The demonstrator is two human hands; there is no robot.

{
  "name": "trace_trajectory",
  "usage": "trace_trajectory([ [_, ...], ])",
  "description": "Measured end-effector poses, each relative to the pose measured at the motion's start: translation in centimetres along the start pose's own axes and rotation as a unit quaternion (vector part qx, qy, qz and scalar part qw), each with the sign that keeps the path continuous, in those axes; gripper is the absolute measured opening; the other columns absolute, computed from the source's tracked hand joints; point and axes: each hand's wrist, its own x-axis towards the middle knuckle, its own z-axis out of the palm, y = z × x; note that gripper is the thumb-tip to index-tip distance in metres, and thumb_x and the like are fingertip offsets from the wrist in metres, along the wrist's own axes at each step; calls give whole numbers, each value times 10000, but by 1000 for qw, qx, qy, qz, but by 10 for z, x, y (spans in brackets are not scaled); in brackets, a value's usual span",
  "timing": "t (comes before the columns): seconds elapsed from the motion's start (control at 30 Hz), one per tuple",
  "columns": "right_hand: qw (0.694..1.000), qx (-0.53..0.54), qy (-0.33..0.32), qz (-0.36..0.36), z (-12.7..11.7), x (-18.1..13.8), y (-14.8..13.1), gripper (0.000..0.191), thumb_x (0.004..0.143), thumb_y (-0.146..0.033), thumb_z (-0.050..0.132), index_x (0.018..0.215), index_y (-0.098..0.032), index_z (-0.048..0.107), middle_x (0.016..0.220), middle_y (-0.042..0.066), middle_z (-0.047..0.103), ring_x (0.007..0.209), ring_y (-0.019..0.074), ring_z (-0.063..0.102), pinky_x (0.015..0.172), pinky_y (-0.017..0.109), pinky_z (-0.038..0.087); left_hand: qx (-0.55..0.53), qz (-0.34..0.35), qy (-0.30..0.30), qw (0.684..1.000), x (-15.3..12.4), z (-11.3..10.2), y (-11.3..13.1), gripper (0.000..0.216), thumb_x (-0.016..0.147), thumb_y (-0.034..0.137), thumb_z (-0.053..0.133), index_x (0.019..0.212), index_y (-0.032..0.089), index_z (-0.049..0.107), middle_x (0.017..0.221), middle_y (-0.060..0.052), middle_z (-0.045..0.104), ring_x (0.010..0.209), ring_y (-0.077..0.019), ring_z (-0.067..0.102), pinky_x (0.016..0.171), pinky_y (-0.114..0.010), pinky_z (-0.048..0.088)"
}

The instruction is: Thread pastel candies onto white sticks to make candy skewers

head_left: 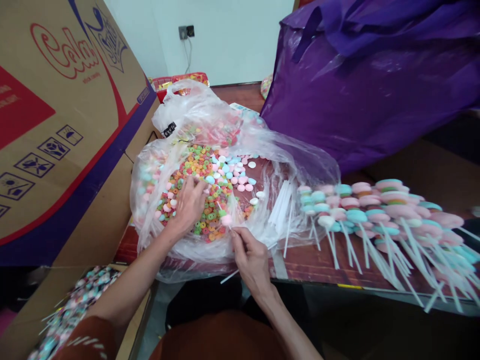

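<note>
My right hand [249,255] pinches a white lollipop stick at the near edge of a clear plastic bag [180,255]. A pink candy and a green ring candy [224,216] are threaded on the stick's upper end. My left hand [190,202] reaches into the heap of small coloured ring candies [210,227] on the spread bag, its fingers curled down. Whatever lies between those fingertips is hidden. Beside the heap lie round pink, blue and white candies [242,181]. Loose white sticks [279,207] rest on the bag to the right of it.
Many finished candy sticks [390,215] lie stacked along the table's [311,265] right side. A large purple bag [367,100] stands behind them. At left rises a printed cardboard box [71,125]; below it, an open carton holds many candy sticks [80,305].
</note>
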Motion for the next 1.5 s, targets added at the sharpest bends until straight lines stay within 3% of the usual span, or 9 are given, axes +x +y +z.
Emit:
trace_trajectory([
  [0.1, 1000, 4, -1, 5, 1, 1, 2, 258, 984, -328, 478, 911, -174, 671, 671, -20, 566, 585, 107, 498, 535, 201, 367, 7, 8, 25, 1000, 7, -7, 2, 183, 941, 173, 457, 1011, 154, 626, 1073, -117, 590, 1028, -250, 525, 909, -377, 447],
  [0.4, 1000, 13, -1, 9, 2, 0, 7, 258, 979, -334, 484, 889, -178, 669, 630, -37, 511, 554, 100, 448, 535, 211, 350, 161, 77, -143, 973, 50, -5, 18, 308, 911, 52, 398, 1019, 132, 675, 1089, -162, 633, 1044, -292, 538, 770, -363, 445],
  [0.6, 998, 40, 30, 35, 2, 0, 4, 259, 966, -358, 501, 864, -180, 659, 603, -44, 490, 535, 103, 444, 525, 214, 359, -96, -16, -55, 994, 34, -6, 3, 246, 910, 218, 528, 1037, 184, 736, 865, -53, 655, 810, -191, 581, 717, -283, 431],
  [0.67, 995, 58, 60, 50, 2, 3, 3, 251, 957, -371, 514, 881, -181, 658, 609, -42, 505, 546, 110, 463, 534, 218, 375, -265, -69, -82, 958, 20, -4, 2, 267, 901, 294, 549, 1015, 161, 751, 678, -3, 587, 629, -140, 516, 617, -251, 392],
  [0.77, 991, 86, 85, 61, 3, 10, 1, 245, 929, -400, 558, 933, -181, 669, 647, -28, 554, 582, 123, 497, 559, 227, 401, -477, -131, -183, 850, -6, 0, 12, 377, 861, 441, 602, 995, 120, 748, 536, 46, 460, 474, -84, 365, 485, -219, 293],
  [0.9, 985, 132, 83, 77, 4, 22, -3, 269, 878, -424, 627, 958, -172, 679, 709, -4, 616, 629, 135, 526, 583, 238, 423, -575, -161, -245, 764, -34, -2, 31, 492, 794, 515, 683, 1065, 106, 717, 543, 59, 453, 468, -60, 349, 461, -195, 278],
  [1.1, 976, 188, 70, 83, 9, 25, -11, 244, 842, -414, 661, 798, -175, 637, 617, -37, 562, 538, 103, 464, 526, 223, 386, -592, -168, -192, 764, -45, -9, 41, 402, 802, 445, 714, 1042, 123, 691, 648, 28, 553, 550, -77, 468, 522, -198, 379],
  [1.3, 972, 177, 113, 106, 7, 24, -6, 265, 817, -421, 696, 749, -182, 603, 576, -53, 523, 522, 97, 433, 505, 218, 353, -607, -235, -157, 743, -50, -16, 39, 299, 829, 393, 700, 995, 145, 705, 821, -47, 727, 824, -166, 679, 785, -267, 521],
  [1.5, 972, 185, 96, 104, 5, 24, -4, 254, 817, -410, 700, 749, -184, 605, 583, -55, 519, 530, 99, 435, 517, 223, 362, -625, -267, -110, 725, -58, -19, 43, 410, 701, 366, 836, 1011, 162, 662, 889, -36, 733, 815, -157, 698, 726, -235, 530],
])
